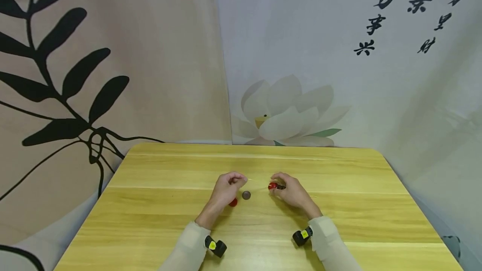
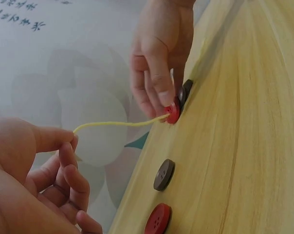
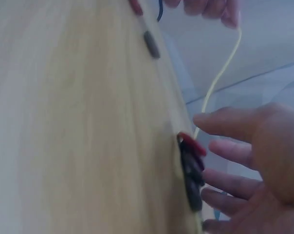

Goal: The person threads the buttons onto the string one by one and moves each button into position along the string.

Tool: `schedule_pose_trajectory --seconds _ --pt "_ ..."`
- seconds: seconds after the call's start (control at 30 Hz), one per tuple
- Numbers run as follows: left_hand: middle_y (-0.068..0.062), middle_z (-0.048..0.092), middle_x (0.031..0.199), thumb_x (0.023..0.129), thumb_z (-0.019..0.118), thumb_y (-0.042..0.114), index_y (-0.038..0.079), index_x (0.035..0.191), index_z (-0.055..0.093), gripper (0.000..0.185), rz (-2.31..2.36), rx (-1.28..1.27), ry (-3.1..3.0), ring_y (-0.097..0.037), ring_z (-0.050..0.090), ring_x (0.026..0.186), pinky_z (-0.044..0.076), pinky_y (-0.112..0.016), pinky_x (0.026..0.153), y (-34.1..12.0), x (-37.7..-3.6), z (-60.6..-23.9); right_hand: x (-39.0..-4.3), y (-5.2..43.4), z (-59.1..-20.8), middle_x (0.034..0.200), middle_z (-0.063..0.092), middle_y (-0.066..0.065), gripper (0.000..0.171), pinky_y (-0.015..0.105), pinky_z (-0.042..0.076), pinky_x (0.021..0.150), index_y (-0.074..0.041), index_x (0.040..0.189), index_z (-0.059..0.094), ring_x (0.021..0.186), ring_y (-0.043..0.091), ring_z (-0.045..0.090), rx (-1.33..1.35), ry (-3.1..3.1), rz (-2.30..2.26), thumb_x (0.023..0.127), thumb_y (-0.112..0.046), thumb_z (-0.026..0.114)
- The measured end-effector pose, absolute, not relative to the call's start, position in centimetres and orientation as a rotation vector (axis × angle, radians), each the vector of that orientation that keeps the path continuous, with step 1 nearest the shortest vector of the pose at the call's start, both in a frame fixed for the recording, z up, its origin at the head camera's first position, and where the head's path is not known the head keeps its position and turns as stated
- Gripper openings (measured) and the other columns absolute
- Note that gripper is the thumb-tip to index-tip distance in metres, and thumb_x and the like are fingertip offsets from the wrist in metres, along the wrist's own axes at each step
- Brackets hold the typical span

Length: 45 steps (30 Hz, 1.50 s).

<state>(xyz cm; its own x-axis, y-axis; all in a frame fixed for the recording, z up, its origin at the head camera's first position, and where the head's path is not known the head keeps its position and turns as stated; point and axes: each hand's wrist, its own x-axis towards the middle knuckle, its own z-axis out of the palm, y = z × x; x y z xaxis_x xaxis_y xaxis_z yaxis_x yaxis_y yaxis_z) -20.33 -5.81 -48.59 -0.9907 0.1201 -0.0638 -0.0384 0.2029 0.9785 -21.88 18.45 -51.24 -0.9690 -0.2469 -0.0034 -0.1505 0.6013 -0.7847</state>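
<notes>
In the left wrist view, my left hand [image 2: 45,170] pinches the end of a yellow string [image 2: 118,123] between thumb and forefinger. From there the string runs slack to a red button [image 2: 173,112], against which dark buttons [image 2: 186,92] are stacked on the table. My right hand [image 1: 293,189] is beside this stack, its fingers extended and spread in the right wrist view, with a fingertip right at the red button. A loose brown button [image 1: 246,195] and another red button [image 1: 233,202] lie on the table near my left hand, the red one partly hidden by it in the head view.
The buttons lie on a light wooden table [image 1: 339,229] with rounded far corners. Behind it hang printed cloths, one with a dark leafy branch [image 1: 67,78], the other with a pale flower [image 1: 290,110]. Each wrist wears a small black camera [image 1: 216,246].
</notes>
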Motion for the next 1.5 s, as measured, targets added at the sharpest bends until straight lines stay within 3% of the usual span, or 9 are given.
schedule_pose_trajectory --seconds 0.27,0.57,0.7,0.9,1.17,1.33,1.5 --pt "-0.002 0.058 0.083 0.095 0.066 0.019 0.004 0.098 0.071 0.017 1.9 0.087 2.343 -0.017 0.049 0.074 0.042 -0.028 0.068 -5.8 -20.3 -48.8 -21.4 16.3 -49.7 0.131 0.061 0.008 0.038 0.054 0.045 0.098 -0.008 0.125 0.063 0.114 0.032 0.057 -0.519 2.692 -1.419 0.089 -0.013 0.074" --pt "-0.005 0.061 0.085 0.096 0.064 0.019 0.0 0.102 0.071 0.02 1.863 0.164 2.351 -0.018 0.051 0.076 0.042 -0.031 0.071 -5.5 -20.5 -48.7 -21.1 14.7 -48.8 0.132 0.062 0.006 0.035 0.057 0.048 0.094 -0.014 0.128 0.062 0.128 0.031 0.052 -0.623 2.582 -1.556 0.093 -0.012 0.068" --pt "-0.005 0.061 0.085 0.096 0.064 0.018 0.003 0.1 0.071 0.016 1.874 0.147 2.334 -0.019 0.051 0.076 0.042 -0.03 0.071 -5.6 -20.5 -48.6 -21.0 14.3 -48.6 0.124 0.067 0.002 0.033 0.055 0.048 0.092 -0.012 0.127 0.062 0.122 0.027 0.057 -0.632 2.595 -1.527 0.094 -0.013 0.067" --pt "-0.003 0.06 0.083 0.096 0.064 0.018 0.005 0.098 0.071 0.015 1.863 0.139 2.35 -0.016 0.05 0.073 0.041 -0.028 0.068 -5.8 -20.5 -48.5 -21.0 14.0 -48.8 0.102 0.073 0.007 0.024 0.054 0.049 0.093 -0.007 0.118 0.066 0.104 0.027 0.065 -0.662 2.587 -1.533 0.095 -0.01 0.066" --pt "-0.016 0.063 0.091 0.097 0.063 0.018 0.001 0.103 0.071 0.02 1.846 0.141 2.355 -0.017 0.05 0.074 0.041 -0.031 0.07 -6.1 -20.4 -48.5 -21.0 14.0 -48.7 0.095 0.074 0.008 0.015 0.038 0.053 0.084 -0.005 0.108 0.071 0.088 0.017 0.067 -0.62 2.612 -1.511 0.095 -0.007 0.064" --pt "-0.022 0.063 0.096 0.098 0.062 0.017 0.0 0.104 0.07 0.02 1.841 0.127 2.346 -0.017 0.05 0.072 0.042 -0.031 0.069 -6.2 -20.4 -48.5 -21.1 14.2 -48.9 0.094 0.073 0.008 0.012 0.03 0.053 0.077 -0.003 0.102 0.072 0.087 0.022 0.068 -0.606 2.62 -1.512 0.096 -0.008 0.064" --pt "-0.02 0.063 0.093 0.097 0.063 0.017 0.0 0.103 0.07 0.02 1.843 0.128 2.347 -0.016 0.049 0.071 0.041 -0.03 0.068 -6.4 -20.6 -48.5 -21.3 14.3 -49.0 0.092 0.073 0.006 0.012 0.027 0.053 0.075 -0.003 0.101 0.073 0.088 0.029 0.069 -0.58 2.612 -1.535 0.096 -0.009 0.064"
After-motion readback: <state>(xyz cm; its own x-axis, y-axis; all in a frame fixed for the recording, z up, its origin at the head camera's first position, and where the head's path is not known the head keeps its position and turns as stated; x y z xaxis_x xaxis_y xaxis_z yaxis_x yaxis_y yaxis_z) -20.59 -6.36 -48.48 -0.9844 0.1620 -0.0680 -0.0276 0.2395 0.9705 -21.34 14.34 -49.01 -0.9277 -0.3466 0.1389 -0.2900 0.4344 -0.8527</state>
